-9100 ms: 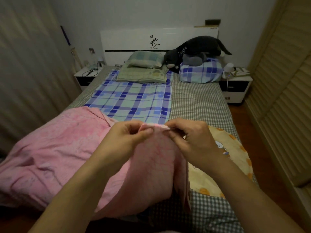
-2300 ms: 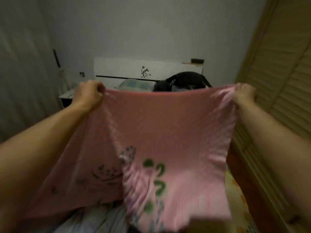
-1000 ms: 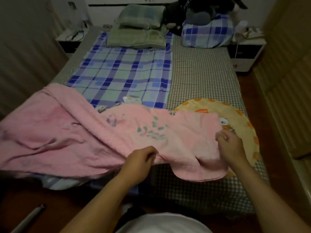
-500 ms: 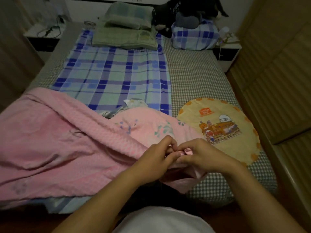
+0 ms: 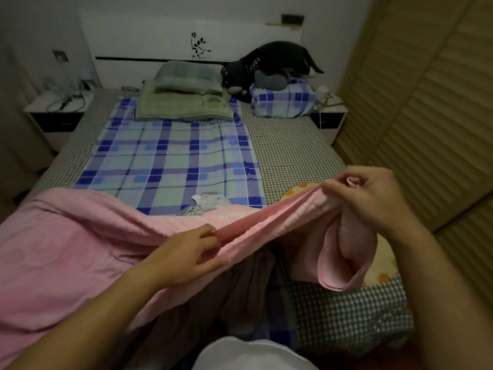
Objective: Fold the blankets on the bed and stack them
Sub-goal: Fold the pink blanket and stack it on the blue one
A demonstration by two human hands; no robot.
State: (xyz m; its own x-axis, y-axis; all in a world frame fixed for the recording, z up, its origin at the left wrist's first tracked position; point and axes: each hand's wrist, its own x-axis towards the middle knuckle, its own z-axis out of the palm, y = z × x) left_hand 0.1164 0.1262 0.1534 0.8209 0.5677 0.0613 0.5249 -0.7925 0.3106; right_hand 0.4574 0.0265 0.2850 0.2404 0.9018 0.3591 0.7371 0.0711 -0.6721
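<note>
A pink blanket (image 5: 66, 252) lies crumpled across the foot of the bed (image 5: 290, 153) and hangs over its near edge. My right hand (image 5: 370, 198) grips a bunched corner of it, raised above the bed at the right. My left hand (image 5: 186, 255) pinches the same edge lower down near the middle, so the edge runs taut between both hands. A fold of pink cloth droops below my right hand. A blue plaid blanket (image 5: 170, 158) lies spread flat on the left half of the bed. Part of a small pale cloth (image 5: 210, 202) shows behind the pink edge.
A round yellow cushion (image 5: 381, 268) lies under the pink fold at the right. Pillows (image 5: 184, 100), a plaid bundle (image 5: 282, 101) and a black plush toy (image 5: 269, 65) sit at the headboard. Nightstands (image 5: 53, 113) flank the bed; a louvred wardrobe (image 5: 426, 102) lines the right side.
My hands were together at the blanket's corner half a second ago. Now they have drawn apart: the right lifted the corner up and right, the left slid along the edge, stretching it.
</note>
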